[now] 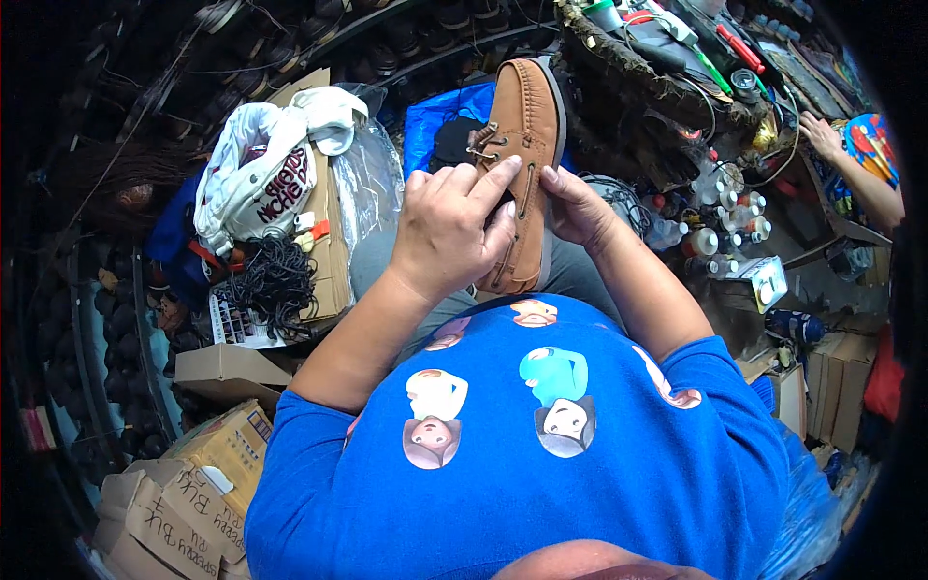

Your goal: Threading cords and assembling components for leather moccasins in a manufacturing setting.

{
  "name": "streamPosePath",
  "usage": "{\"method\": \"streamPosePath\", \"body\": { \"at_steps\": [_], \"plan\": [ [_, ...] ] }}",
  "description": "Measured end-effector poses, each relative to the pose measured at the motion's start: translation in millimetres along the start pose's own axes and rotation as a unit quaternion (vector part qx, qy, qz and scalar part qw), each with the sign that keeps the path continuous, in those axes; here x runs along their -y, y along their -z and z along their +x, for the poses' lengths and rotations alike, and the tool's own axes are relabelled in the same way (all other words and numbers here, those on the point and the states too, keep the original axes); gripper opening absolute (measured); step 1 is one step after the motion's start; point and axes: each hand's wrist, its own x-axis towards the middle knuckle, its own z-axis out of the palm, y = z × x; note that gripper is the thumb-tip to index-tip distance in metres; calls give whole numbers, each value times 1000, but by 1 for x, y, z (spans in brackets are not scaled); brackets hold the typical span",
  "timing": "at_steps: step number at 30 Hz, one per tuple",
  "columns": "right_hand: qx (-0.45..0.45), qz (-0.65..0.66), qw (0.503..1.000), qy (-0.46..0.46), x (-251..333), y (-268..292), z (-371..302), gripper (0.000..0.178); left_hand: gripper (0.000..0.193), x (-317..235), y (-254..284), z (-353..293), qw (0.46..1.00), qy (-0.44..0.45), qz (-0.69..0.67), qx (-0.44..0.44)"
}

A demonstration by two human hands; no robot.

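Note:
A tan leather boat shoe [530,101] with a pale sole edge is held over my lap, its toe pointing away from me. Brown lace runs through eyelets along its side and is tied near the front. My left hand [452,224] is closed at the shoe's opening, index finger and thumb pressing on the collar; its other fingers are curled. On the sole side, my right hand [578,208] grips the shoe, with the thumb against its edge and the remaining fingers hidden. What lies inside the shoe is covered by my left hand.
White printed cloth [256,174] and a tangle of black cords [271,280] lie on cardboard at left. Several small bottles [720,222] stand at right. A cluttered worktop [667,58] holds tools. Another person's hand [822,137] is at far right. Cardboard boxes [159,517] sit lower left.

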Motion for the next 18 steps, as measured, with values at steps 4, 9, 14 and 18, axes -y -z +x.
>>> {"method": "streamPosePath", "body": {
  "at_steps": [4,9,14,18],
  "plan": [
    [-27,98,995,-20,-2,4,-2,68,36,7,-4,-2,986,9,-149,-70],
    [-41,181,982,-31,6,2,4,91,38,21,-24,-14,959,110,-243,-91],
    [-19,206,975,-78,-1,16,4,81,46,10,-29,-13,969,70,-212,-103],
    [-17,205,979,-7,-7,13,12,62,47,7,-29,-12,993,26,-110,-44]
  ]
}}
